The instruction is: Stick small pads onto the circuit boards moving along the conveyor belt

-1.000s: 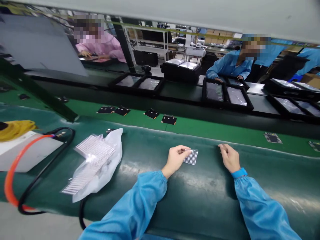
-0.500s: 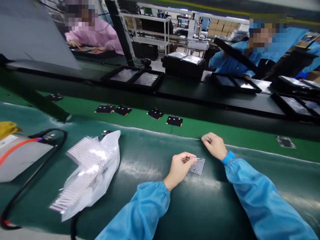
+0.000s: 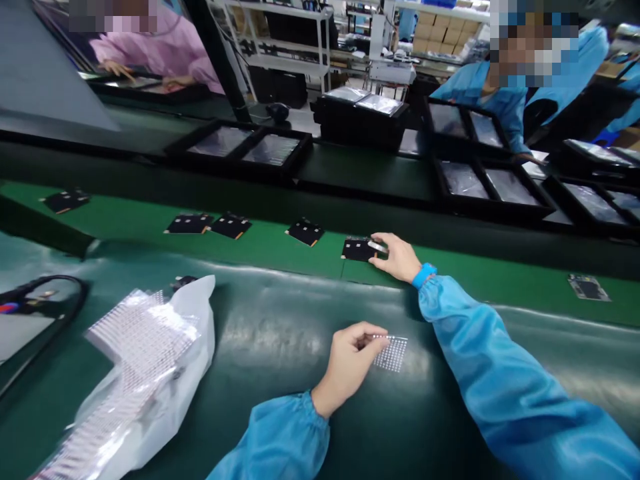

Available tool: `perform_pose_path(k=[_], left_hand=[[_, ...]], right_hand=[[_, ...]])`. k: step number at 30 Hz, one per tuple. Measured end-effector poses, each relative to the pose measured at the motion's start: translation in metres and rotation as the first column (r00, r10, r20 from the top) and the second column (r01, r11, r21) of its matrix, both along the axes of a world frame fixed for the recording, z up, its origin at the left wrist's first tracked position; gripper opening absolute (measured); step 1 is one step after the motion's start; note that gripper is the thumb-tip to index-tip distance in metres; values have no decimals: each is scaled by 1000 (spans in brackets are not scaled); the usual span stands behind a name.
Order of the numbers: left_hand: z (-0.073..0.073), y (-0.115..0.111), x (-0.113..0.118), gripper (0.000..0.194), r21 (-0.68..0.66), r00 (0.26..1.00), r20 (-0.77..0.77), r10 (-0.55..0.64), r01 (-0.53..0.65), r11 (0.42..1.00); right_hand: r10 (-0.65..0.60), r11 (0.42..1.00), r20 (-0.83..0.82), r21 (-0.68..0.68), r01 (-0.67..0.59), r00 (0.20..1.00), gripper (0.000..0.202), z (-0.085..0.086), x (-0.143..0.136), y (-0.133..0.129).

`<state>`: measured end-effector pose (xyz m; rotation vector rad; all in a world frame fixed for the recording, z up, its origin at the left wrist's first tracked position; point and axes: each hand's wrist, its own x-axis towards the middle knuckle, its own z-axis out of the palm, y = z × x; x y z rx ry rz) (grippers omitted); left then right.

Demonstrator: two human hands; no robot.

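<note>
My left hand (image 3: 350, 363) pinches the upper left edge of a small clear sheet with rows of white dots (image 3: 393, 353), held over the bench mat. My right hand (image 3: 395, 257) is on the green strip, thumb and fingers closed at the right edge of a black circuit board (image 3: 356, 248). A small silvery piece (image 3: 378, 247) shows among its fingers; whether it is held or worn I cannot tell. Left of my hands, more dotted sheets (image 3: 145, 333) lie on a white plastic bag (image 3: 183, 393).
More black boards (image 3: 305, 232) lie along the green strip (image 3: 270, 245), with a grey board (image 3: 589, 288) at right. Behind stand black trays (image 3: 300, 143) with film-covered panels. A black cable (image 3: 83, 310) curves at left. Co-workers in pink (image 3: 170, 40) and blue (image 3: 465, 83) sit opposite.
My right hand has moved forward and left from the mat's edge to the black board. The left hand keeps its dotted sheet. The co-worker's tilted tray has come down; the camera view shifted.
</note>
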<state>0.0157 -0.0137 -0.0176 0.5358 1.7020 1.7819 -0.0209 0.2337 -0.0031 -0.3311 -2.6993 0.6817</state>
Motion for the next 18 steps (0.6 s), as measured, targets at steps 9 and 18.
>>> perform_pose_path(k=[9, 18], left_hand=[[1, 1, 0, 9, 11, 1000, -6, 13, -13, 1000], [5, -9, -5, 6, -12, 999, -14, 53, -53, 999]], right_hand=[[50, 994, 48, 95, -55, 998, 55, 55, 41, 32], [45, 986, 244, 146, -83, 969, 68, 3, -100, -66]])
